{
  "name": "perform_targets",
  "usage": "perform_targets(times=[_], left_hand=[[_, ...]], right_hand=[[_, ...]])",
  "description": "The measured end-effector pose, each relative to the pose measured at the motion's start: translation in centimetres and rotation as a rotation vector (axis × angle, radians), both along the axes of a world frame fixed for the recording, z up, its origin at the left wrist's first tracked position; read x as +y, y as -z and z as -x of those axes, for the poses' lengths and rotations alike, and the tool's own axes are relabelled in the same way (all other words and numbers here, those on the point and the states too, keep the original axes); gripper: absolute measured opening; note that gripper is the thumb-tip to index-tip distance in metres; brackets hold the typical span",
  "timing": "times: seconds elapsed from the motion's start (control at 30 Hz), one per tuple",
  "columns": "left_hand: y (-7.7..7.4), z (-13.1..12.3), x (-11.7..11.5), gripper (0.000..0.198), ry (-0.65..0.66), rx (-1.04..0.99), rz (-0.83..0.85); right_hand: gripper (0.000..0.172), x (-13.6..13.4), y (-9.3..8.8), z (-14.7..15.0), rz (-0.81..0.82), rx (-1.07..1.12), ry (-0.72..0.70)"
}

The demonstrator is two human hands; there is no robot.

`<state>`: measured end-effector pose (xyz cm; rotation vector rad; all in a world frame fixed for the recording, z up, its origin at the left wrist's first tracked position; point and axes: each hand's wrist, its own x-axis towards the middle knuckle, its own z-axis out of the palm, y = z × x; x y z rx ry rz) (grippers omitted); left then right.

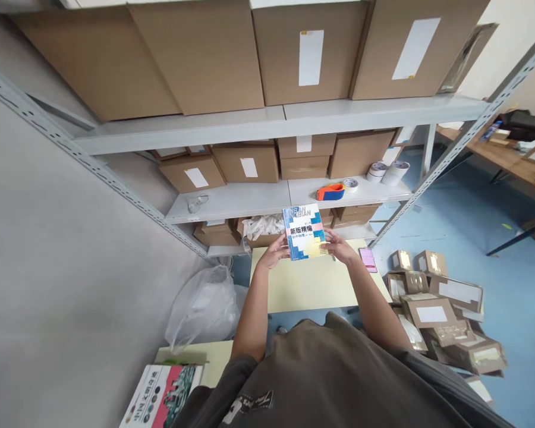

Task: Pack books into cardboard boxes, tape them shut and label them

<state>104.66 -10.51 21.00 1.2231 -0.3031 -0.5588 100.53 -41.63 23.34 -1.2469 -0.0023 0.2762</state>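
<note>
A: What has that person got, there in front of the shelves?

B: A thin blue-and-white paperback book (304,232) with bold black Chinese characters on the cover. It is held clear above the far end of the pale yellow rectangular tabletop (312,291), cover toward the person, roughly upright and tipped a little to one side.

A: Both hands on it?

B: Both. The left hand (274,252) comes up from below at the book's lower left corner, fingers curled loosely round the edge. I can't make out the thumb. The right hand (341,246) takes the lower right edge the same way, fingers partly closed on it, not a fist. Both forearms are bare and stretched forward from the dark grey shirt (339,374), so the arms make a narrow V that meets at the book.

A: And around them?

B: A small flat pink object (368,259) lies at the table's right edge, just beside the right wrist. What it is, I can't tell. Behind the book stands a grey metal shelving rack (258,199) loaded with brown cardboard boxes (245,161), with an orange tape dispenser (330,191) and white tape rolls (395,172) on the middle shelf. To the right, on the blue floor (494,238), sits a heap of small taped cardboard parcels (441,309). To the left is a crumpled clear plastic bag (205,306). Down by the person's left side lies a red-and-white printed book (163,395).
</note>
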Motion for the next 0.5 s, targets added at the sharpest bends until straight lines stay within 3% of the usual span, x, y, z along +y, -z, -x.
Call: perform_targets(times=[0.17, 0.27, 0.37, 0.5], left_hand=[[1.8, -0.6, 2.2, 0.104, -0.043, -0.002, -0.055], [3.5, -0.7, 3.3, 0.104, -0.072, 0.039, -0.054], [6.1, -0.9, 4.4, 0.104, -0.129, 0.101, -0.087], [11.5, -1.2, 5.8, 0.104, -0.168, 0.226, -0.147]], right_hand=[[0.078, 0.2, 0.6, -0.5, -0.047, 0.031, -0.162], [0.081, 0.7, 2.0, -1.4, -0.003, 0.066, -0.175], [0.08, 1.9, 4.7, -2.4, 0.035, 0.136, -0.148], [0.079, 4.1, 10.2, -3.5, 0.03, 0.257, -0.146]])
